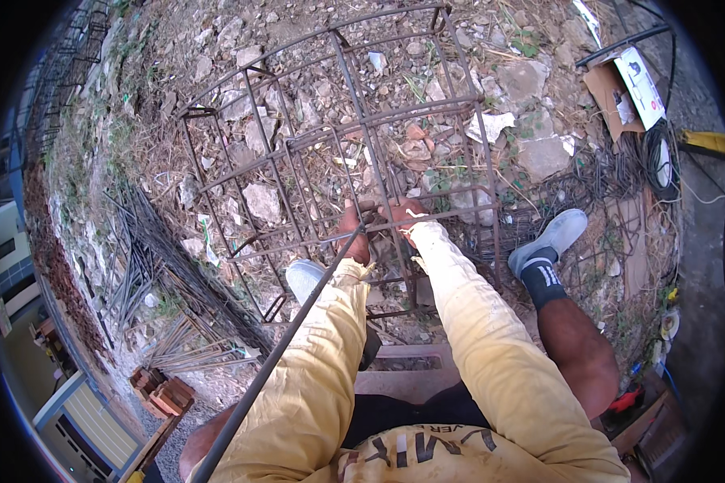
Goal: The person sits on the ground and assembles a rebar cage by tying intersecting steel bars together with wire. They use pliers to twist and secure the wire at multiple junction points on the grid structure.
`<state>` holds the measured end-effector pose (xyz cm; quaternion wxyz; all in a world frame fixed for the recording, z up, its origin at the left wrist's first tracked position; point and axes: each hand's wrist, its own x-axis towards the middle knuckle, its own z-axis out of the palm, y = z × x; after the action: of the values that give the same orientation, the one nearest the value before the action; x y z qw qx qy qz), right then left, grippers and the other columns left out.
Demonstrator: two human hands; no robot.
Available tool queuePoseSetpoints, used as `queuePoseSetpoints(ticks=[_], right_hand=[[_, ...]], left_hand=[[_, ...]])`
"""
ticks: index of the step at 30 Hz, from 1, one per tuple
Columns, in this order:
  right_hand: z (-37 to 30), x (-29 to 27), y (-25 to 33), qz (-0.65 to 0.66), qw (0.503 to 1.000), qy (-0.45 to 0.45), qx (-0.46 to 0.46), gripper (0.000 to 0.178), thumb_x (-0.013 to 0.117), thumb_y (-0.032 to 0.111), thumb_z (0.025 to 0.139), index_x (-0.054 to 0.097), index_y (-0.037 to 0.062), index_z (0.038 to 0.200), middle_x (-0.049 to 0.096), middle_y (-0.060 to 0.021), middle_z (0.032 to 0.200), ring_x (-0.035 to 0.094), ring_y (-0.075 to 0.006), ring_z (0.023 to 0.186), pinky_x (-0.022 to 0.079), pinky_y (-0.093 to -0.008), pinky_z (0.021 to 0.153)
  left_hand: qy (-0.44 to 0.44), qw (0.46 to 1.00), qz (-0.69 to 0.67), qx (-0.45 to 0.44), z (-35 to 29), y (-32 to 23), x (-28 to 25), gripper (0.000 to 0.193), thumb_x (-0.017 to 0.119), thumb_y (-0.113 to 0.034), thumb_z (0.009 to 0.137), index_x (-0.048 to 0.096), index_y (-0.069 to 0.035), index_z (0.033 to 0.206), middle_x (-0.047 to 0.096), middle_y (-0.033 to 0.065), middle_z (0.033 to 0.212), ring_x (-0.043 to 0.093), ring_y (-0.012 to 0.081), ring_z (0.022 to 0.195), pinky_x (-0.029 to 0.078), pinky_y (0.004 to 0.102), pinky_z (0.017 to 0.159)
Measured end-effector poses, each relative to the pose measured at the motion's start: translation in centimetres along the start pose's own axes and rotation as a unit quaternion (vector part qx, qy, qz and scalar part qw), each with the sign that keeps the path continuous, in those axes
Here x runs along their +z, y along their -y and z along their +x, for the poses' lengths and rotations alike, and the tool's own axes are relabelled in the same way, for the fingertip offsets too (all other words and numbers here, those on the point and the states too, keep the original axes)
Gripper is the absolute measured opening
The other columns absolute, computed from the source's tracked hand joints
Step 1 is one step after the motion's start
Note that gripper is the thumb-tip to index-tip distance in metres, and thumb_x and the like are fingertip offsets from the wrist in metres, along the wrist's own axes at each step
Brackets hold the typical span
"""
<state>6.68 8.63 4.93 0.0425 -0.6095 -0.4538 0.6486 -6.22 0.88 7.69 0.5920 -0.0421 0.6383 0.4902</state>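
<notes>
A cage of rusty steel reinforcing bars (362, 121) with bent rectangular stirrups stands over the rubble in front of me. My left hand (354, 232) is closed at a crossing of bars on its near side; what its fingers hold is hidden. Just to the right, my right hand (401, 212) is closed at the same part of the cage, its grip partly behind the bars and too small to make out. A long dark steel bar (278, 352) slants from the lower left edge, over my left sleeve, up to my left hand.
My shoes, left (304, 278) and right (549, 235), flank the cage's near end. Thin rods (149, 258) lie heaped at the left, near stacked bricks (161, 392). At the right are an open cardboard box (612, 101), coiled dark wire (654, 161) and broken stone slabs (540, 165).
</notes>
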Motion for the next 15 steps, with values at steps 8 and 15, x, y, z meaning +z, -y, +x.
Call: queuePoseSetpoints(ticks=[8,15], right_hand=[[-2.0,-0.4,0.6,-0.017,0.997,0.043,-0.058,0.038,0.079,0.022,0.067,0.066,0.0037,0.097,0.065,-0.0072,0.084,0.058,-0.0154,0.072,0.045,-0.0319,0.06],[-3.2,-1.4,1.6,0.2,0.973,0.114,0.002,0.033,0.075,0.022,0.071,0.066,0.0048,0.098,0.063,-0.0052,0.077,0.057,-0.0145,0.065,0.045,-0.0313,0.055]], left_hand=[[-0.039,0.992,-0.104,0.058,-4.3,3.7,2.9,0.03,0.062,-0.02,0.087,0.06,-0.002,0.112,0.065,0.0033,0.089,0.062,0.0167,0.076,0.049,0.0281,0.064],[-0.124,0.988,0.086,-0.028,-4.5,1.7,3.6,0.038,0.065,-0.03,0.086,0.058,0.002,0.106,0.065,0.0055,0.084,0.062,0.0185,0.075,0.048,0.0305,0.061]])
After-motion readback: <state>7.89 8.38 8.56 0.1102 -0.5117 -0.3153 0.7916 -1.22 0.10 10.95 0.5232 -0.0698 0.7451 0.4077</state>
